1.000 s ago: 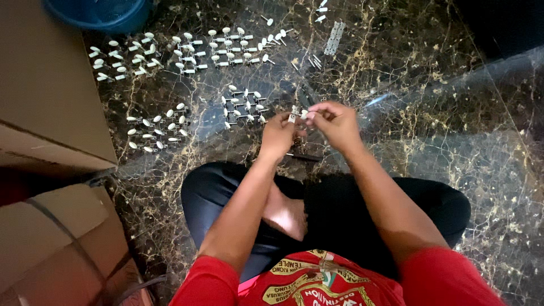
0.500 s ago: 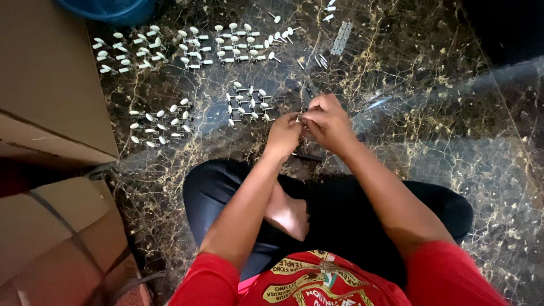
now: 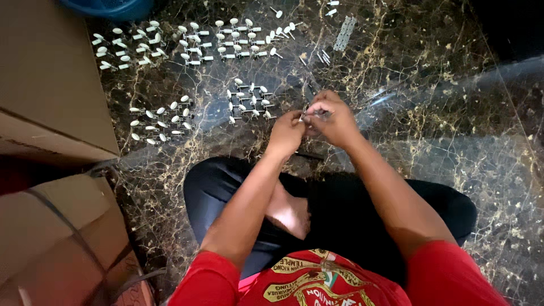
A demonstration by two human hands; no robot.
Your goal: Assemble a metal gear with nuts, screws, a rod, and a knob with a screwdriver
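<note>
I sit cross-legged on a dark marble floor [image 3: 430,130] with gold veins. My left hand [image 3: 287,132] and my right hand [image 3: 333,120] meet just above the floor. Together they pinch a small metal part with a white knob [image 3: 309,116]. Fingers hide most of it. Just left of my hands lies a group of finished white-knobbed metal parts [image 3: 247,102]. More groups lie further left [image 3: 161,120] and in rows along the far side [image 3: 226,41].
Cardboard boxes stand at the left [image 3: 51,85] and at the lower left [image 3: 51,238]. A blue tub's rim [image 3: 110,7] shows at the top. Thin metal strips [image 3: 344,33] and loose small parts lie at the far side. A clear plastic sheet [image 3: 453,96] covers the floor at right.
My hands stay together on the small part, with only slight finger shifts. The view has moved a little.
</note>
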